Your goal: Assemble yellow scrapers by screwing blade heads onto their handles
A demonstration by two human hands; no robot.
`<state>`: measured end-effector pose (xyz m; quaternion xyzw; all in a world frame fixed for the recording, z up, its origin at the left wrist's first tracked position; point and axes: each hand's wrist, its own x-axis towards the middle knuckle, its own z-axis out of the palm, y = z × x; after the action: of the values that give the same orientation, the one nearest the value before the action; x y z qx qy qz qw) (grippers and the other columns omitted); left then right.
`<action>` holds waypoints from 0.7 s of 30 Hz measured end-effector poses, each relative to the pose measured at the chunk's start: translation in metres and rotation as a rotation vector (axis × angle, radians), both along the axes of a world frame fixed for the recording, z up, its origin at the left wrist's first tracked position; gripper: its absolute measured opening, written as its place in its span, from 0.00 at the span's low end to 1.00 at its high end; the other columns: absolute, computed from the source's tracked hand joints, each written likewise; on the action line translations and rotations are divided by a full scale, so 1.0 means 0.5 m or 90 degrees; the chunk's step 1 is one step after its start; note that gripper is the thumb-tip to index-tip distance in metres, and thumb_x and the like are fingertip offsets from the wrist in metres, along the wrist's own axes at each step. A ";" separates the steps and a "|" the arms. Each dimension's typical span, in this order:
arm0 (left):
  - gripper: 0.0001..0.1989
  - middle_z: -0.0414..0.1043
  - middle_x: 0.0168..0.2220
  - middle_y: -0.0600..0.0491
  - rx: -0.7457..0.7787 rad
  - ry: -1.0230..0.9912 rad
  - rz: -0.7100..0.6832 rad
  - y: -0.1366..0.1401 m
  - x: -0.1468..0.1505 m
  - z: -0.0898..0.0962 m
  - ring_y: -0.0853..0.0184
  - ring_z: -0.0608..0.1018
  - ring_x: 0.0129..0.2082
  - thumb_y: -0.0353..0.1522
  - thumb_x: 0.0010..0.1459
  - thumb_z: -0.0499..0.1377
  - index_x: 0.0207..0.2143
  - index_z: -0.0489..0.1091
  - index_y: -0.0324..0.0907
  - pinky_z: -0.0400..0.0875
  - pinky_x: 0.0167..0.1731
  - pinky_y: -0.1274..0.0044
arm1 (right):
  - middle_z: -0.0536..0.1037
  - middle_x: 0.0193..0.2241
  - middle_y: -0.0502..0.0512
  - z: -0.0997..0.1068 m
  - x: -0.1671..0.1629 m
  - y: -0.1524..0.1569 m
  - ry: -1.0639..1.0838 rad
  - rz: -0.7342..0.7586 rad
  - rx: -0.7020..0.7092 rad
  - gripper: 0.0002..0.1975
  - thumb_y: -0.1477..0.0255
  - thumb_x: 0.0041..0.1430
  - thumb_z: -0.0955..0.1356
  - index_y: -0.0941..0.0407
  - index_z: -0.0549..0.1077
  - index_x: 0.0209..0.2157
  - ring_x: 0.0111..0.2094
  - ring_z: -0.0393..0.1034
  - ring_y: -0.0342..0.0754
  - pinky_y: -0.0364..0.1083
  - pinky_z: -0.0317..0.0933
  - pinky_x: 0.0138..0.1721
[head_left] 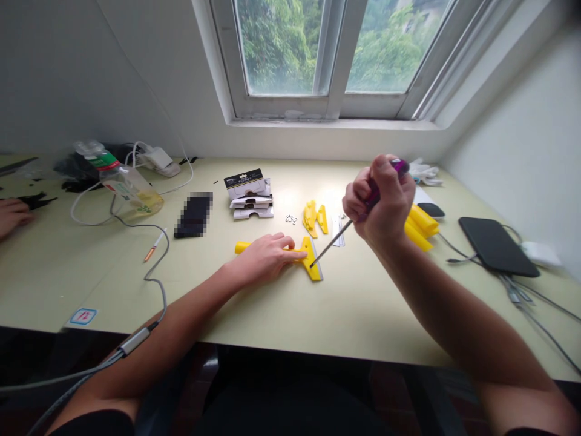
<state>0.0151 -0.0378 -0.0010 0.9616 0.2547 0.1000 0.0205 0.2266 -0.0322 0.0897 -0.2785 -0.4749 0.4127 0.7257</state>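
Observation:
A yellow scraper (311,269) with a metal blade along its right edge lies flat on the table. My left hand (267,257) is closed around its handle, with the index finger stretched onto the head. In my right hand (384,197) is a screwdriver (333,242) with a purple handle, held in a fist and slanting down to the left. Its tip meets the lower part of the scraper head; whether a screw sits there is too small to tell. Just beyond lie yellow scraper head pieces (310,218), small metal nuts or screws (291,219) and thin blades (338,231).
Behind stand stacked small boxes (249,197). To the left are a dark pixelated object (194,215), a cable, a cigarette (155,245) and a tilted bottle (131,188). Yellow tubes (420,227) and a black power bank (498,245) lie right. Another person's hand (13,215) rests far left.

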 end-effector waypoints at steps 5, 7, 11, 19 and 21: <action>0.17 0.72 0.42 0.49 -0.004 -0.008 0.004 0.001 -0.002 -0.004 0.65 0.71 0.38 0.33 0.67 0.49 0.54 0.71 0.53 0.66 0.37 0.75 | 0.55 0.16 0.39 0.007 -0.001 -0.009 -0.022 0.017 -0.002 0.20 0.60 0.56 0.70 0.50 0.53 0.26 0.10 0.49 0.37 0.41 0.40 0.08; 0.17 0.72 0.41 0.49 -0.006 -0.005 0.005 0.001 -0.003 -0.005 0.65 0.71 0.38 0.33 0.68 0.49 0.54 0.71 0.53 0.66 0.37 0.75 | 0.55 0.16 0.40 0.008 -0.004 -0.015 -0.031 0.040 0.009 0.19 0.61 0.57 0.70 0.50 0.54 0.25 0.10 0.48 0.37 0.41 0.40 0.08; 0.17 0.72 0.41 0.49 -0.005 -0.003 0.008 0.002 -0.002 -0.006 0.65 0.71 0.37 0.34 0.68 0.49 0.54 0.71 0.54 0.65 0.36 0.75 | 0.60 0.19 0.43 0.009 -0.005 -0.030 -0.106 0.019 0.099 0.15 0.59 0.60 0.67 0.51 0.62 0.26 0.13 0.54 0.39 0.43 0.49 0.11; 0.17 0.72 0.41 0.50 -0.007 -0.019 0.013 0.000 -0.001 -0.006 0.65 0.71 0.38 0.33 0.67 0.50 0.54 0.71 0.54 0.66 0.36 0.75 | 0.69 0.28 0.47 0.024 0.016 -0.046 -0.357 -0.072 0.194 0.23 0.63 0.49 0.76 0.44 0.69 0.46 0.30 0.71 0.46 0.45 0.67 0.27; 0.17 0.72 0.41 0.50 -0.009 -0.022 0.013 0.000 -0.001 -0.007 0.65 0.71 0.38 0.33 0.67 0.50 0.54 0.71 0.54 0.66 0.36 0.75 | 0.70 0.30 0.48 0.026 0.019 -0.044 -0.362 -0.042 0.193 0.20 0.63 0.51 0.74 0.44 0.70 0.46 0.32 0.72 0.46 0.45 0.69 0.29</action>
<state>0.0147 -0.0378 -0.0044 0.9569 0.2648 0.1151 0.0303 0.2359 -0.0540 0.1029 -0.2862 -0.7053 0.2191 0.6104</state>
